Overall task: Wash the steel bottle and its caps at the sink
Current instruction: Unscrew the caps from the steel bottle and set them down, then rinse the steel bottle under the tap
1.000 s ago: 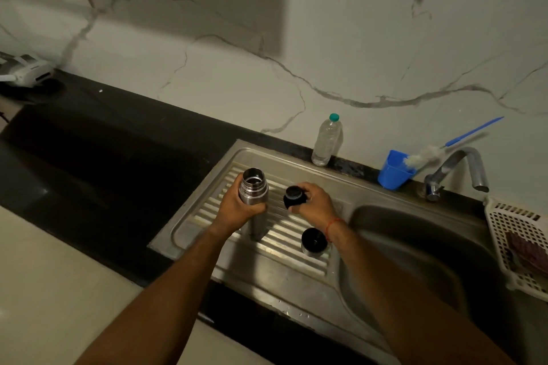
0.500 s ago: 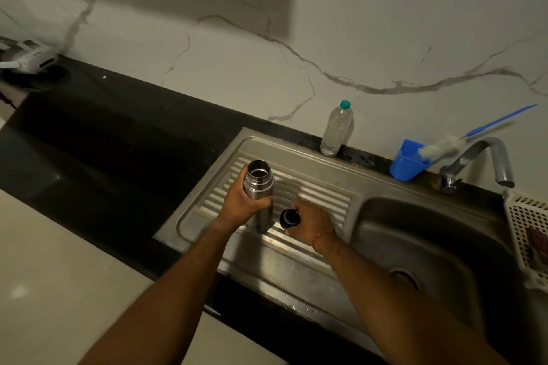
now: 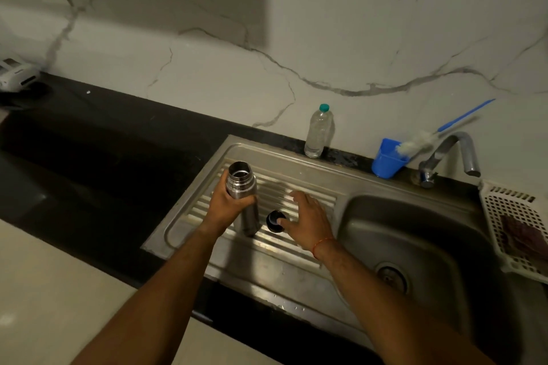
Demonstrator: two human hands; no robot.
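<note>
The open steel bottle (image 3: 242,187) stands upright on the ribbed drainboard (image 3: 308,187), with my left hand (image 3: 226,207) gripping its body from the left. A small black cap (image 3: 272,221) lies on the drainboard just right of the bottle's base. Beside and above that cap is my right hand (image 3: 308,224), fingers spread and holding nothing, its thumb tip at the cap's edge. A second cap seen earlier is out of sight, where my right hand now covers the drainboard.
The sink basin (image 3: 415,234) and tap (image 3: 453,151) are to the right. A blue cup (image 3: 385,164) holding a bottle brush (image 3: 415,144) and a clear plastic bottle (image 3: 318,133) stand at the back rim. A white basket (image 3: 516,216) sits far right, black counter (image 3: 103,142) left.
My right hand brought the black cap down onto the drainboard beside the bottle and let go, fingers now spread. My left hand keeps its grip on the bottle.
</note>
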